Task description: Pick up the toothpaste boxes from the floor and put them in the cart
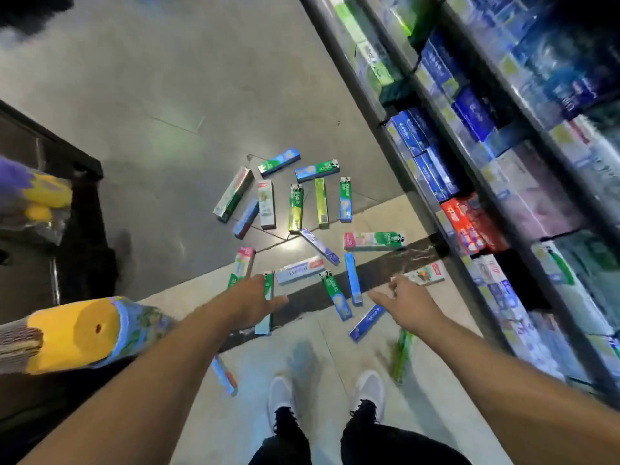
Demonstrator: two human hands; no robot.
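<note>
"DARLIE" on green toothpaste box (296,208)

Toothpaste boxes (298,209) scattered on the floor (167,95) at center, left hand (256,302) and right hand (407,305) both empty with fingers spread above them, stocked shelves (503,146) at 2 o'clock, dark cart (50,156) at 9 o'clock

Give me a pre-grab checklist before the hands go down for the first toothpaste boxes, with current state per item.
1. Left hand free: ok, fingers straight, holding nothing.
2. Right hand free: ok, open, nothing in it.
3. Targets in view: ok, toothpaste boxes lie scattered on the floor ahead of both hands.
4. Contact with a box: not ok, both hands are above the boxes, none gripped.
5. Footing: ok, shoes stand on bare floor, though one box lies close to the left shoe.
6. Cart has room: cannot tell, only its dark edge and some packaged goods show at left.
</note>
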